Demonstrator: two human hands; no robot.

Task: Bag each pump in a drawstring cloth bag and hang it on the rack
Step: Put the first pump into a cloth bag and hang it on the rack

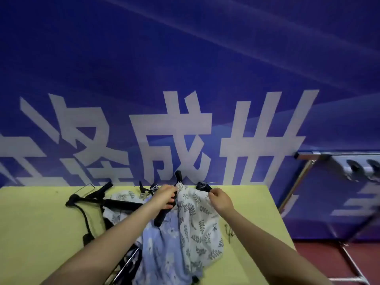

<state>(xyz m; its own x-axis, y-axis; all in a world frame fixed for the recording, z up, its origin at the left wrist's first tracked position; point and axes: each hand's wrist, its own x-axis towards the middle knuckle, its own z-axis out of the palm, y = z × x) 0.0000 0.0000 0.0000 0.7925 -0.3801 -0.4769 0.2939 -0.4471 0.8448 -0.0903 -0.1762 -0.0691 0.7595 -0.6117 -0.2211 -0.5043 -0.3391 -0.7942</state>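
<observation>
A white cloth bag with a grey leaf print (197,223) lies on the yellow-green table (41,233), with a black pump handle (178,175) poking out of its gathered mouth. My left hand (165,196) grips the bag's neck together with a black pump part. My right hand (221,199) pinches the bag's fabric or drawstring at the right side of the mouth. A blue floral bag (162,249) lies beneath it. Another black pump (107,200) with a hose lies to the left.
A metal rack (308,156) stands at the right, with bagged items (362,167) hanging from its bar. A blue banner wall (185,68) rises behind the table. More black pump parts (203,187) and another leaf-print bag (125,195) lie near the table's far edge.
</observation>
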